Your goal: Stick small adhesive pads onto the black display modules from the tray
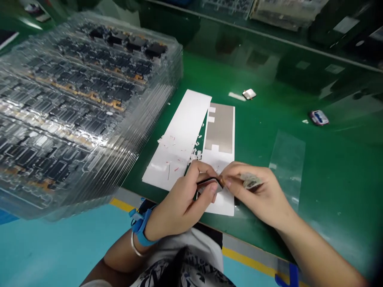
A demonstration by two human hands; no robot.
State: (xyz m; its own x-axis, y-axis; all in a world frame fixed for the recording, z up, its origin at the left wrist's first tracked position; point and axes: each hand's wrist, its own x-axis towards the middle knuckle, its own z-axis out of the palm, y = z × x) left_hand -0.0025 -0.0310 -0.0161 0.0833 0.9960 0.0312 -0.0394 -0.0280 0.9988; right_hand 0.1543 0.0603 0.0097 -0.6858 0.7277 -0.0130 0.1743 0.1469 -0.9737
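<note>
My left hand (182,201) is closed, pinching a small dark flat part (208,182) between thumb and fingers just above the table's front edge. A blue wrist strap (140,225) circles that wrist. My right hand (257,191) is closed too, its fingertips meeting the same part, with a small grey film piece (250,181) tucked in its fingers. Both hands hover over a white backing sheet (223,159) that carries a grey sticker panel (221,127). A second white sheet (182,135) with peeled scraps lies beside it on the left.
A tall stack of clear plastic trays (74,107) filled with dark parts fills the left side. On the green mat (329,167) lie a clear film strip (287,159), a small silver piece (249,94) and a small purple-blue item (318,117). More trays sit at the back.
</note>
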